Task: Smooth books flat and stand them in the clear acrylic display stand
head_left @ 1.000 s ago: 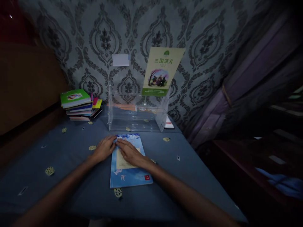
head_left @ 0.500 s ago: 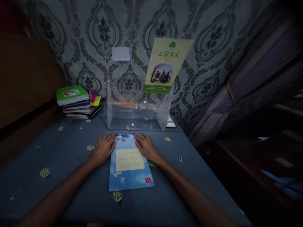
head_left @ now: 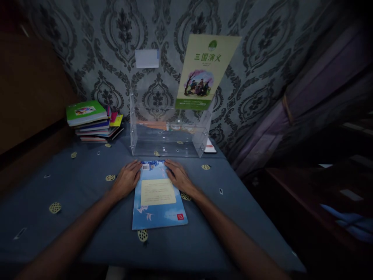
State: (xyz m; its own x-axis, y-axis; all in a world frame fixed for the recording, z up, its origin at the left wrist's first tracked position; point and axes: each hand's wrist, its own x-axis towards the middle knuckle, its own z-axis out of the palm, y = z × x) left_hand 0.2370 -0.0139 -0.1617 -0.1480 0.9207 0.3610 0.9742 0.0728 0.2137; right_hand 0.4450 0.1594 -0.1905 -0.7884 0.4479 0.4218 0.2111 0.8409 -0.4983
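Blue and dim, the scene hides a good deal from you: the right side falls into shadow, where only a purple curtain (head_left: 294,97) and dark furniture can be made out, and your forearms are cut off at the near edge. The small print on the blue book (head_left: 159,196) is too blurred to read, and the clear acrylic stand (head_left: 169,132) shows mostly by its edges and glints.

That book lies flat on the blue-clothed table (head_left: 72,217), just near of the stand, back cover up. It shows a pale cream panel in the middle, a barcode at its far left corner, white birds low on the left and a small red mark at the near right corner.

Your left hand (head_left: 126,181) rests flat at the book's far left edge, fingers spread and loose, tips touching the cover beside the barcode. Your right hand (head_left: 179,177) lies the same way at the far right edge, palm down, fingers reaching onto the far corner. Neither grip is closed around anything; both hands are released and only press on the book.

A green book (head_left: 201,74) stands propped on the stand's far right, and a stack of books (head_left: 91,122) sits far left.
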